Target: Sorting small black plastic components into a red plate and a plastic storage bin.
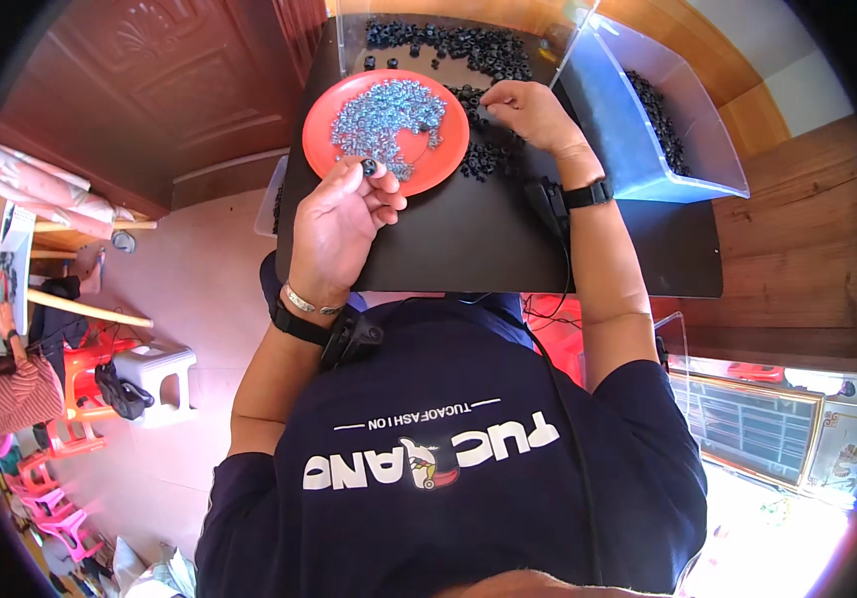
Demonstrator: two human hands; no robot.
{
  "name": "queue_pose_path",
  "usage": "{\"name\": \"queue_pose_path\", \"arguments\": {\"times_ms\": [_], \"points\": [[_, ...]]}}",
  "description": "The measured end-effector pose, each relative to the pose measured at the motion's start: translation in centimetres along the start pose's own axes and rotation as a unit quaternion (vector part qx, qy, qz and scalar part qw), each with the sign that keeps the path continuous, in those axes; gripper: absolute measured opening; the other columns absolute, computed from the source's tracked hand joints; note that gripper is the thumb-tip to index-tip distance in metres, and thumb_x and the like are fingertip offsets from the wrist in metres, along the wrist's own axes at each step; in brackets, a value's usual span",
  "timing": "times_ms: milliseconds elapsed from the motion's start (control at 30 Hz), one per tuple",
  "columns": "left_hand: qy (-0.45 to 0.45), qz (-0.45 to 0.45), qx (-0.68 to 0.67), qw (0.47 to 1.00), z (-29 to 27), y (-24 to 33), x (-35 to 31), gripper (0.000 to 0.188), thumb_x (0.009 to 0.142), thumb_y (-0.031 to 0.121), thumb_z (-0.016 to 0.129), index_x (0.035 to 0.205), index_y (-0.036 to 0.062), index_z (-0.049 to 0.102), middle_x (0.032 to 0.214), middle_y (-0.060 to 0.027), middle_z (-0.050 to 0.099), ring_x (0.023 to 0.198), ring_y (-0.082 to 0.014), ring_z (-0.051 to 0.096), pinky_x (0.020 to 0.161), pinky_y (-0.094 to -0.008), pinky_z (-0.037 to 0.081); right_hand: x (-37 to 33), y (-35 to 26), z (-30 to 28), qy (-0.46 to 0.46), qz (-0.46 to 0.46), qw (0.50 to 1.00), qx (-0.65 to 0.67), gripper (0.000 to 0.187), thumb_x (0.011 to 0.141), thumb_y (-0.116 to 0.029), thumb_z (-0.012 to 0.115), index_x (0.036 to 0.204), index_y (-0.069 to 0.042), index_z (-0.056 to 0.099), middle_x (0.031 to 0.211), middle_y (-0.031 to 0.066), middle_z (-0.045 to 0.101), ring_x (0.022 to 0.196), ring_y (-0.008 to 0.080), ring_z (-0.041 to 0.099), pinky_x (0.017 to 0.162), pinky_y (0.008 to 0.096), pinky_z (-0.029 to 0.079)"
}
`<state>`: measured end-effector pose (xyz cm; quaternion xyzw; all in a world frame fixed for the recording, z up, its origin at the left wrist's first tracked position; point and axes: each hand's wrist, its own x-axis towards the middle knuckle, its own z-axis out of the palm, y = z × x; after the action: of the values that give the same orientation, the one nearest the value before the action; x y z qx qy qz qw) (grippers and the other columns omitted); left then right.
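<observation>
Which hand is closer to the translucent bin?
Right. Your right hand is just left of the translucent bin; your left hand is farther left, at the near edge of the red plate.

One red plate [450, 149], one bracelet [301, 301]

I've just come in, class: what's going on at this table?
Someone's left hand pinches a small black piece by the near edge of a red plate of shiny bits. Their right hand reaches over loose black pieces beside the plate; whether its fingertips hold one is too small to tell. More dark pieces lie in a clear tub to the right.
</observation>
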<state>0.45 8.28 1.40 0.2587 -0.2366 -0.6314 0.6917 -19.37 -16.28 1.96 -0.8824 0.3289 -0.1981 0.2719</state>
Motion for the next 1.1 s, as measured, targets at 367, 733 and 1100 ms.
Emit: {"name": "queue_pose_path", "arguments": {"times_ms": [367,733,1100], "points": [[-0.017,0.026,0.055,0.998,1.3,-0.5,0.6,0.022,0.096,0.026,0.046,0.098,0.0062,0.056,0.092,-0.0075,0.061,0.083,-0.019,0.06,0.073,-0.0293,0.045,-2.1,-9.4,2.3,-0.1,-0.094,0.88,0.455,0.016,0.09,-0.012,0.062,0.101,-0.001,0.065,0.086,0.0039,0.067,0.078,0.0099,0.06,0.075,0.0243,0.049],[-0.033,0.028,0.062,0.997,1.9,-0.8,1.0,0.02,0.095,0.026,0.048,0.098,0.0079,0.054,0.089,-0.0053,0.06,0.08,-0.0189,0.061,0.071,-0.0281,0.044,-2.6,-9.9,3.0,-0.134,-0.107,0.866,0.469,0.014,0.089,-0.011,0.063,0.099,-0.002,0.067,0.091,0.0032,0.066,0.08,0.0096,0.059,0.077,0.0248,0.049],[-0.042,0.011,0.062,0.997,1.0,-1.1,1.1,0.029,0.096,0.029,0.042,0.103,0.0041,0.054,0.092,-0.0068,0.057,0.084,-0.0204,0.058,0.074,-0.0299,0.043,-3.0,-10.4,2.9,-0.133,-0.134,0.88,0.435,0.013,0.091,-0.004,0.058,0.102,-0.002,0.065,0.086,0.0036,0.067,0.082,0.0107,0.062,0.078,0.0257,0.051]]}}
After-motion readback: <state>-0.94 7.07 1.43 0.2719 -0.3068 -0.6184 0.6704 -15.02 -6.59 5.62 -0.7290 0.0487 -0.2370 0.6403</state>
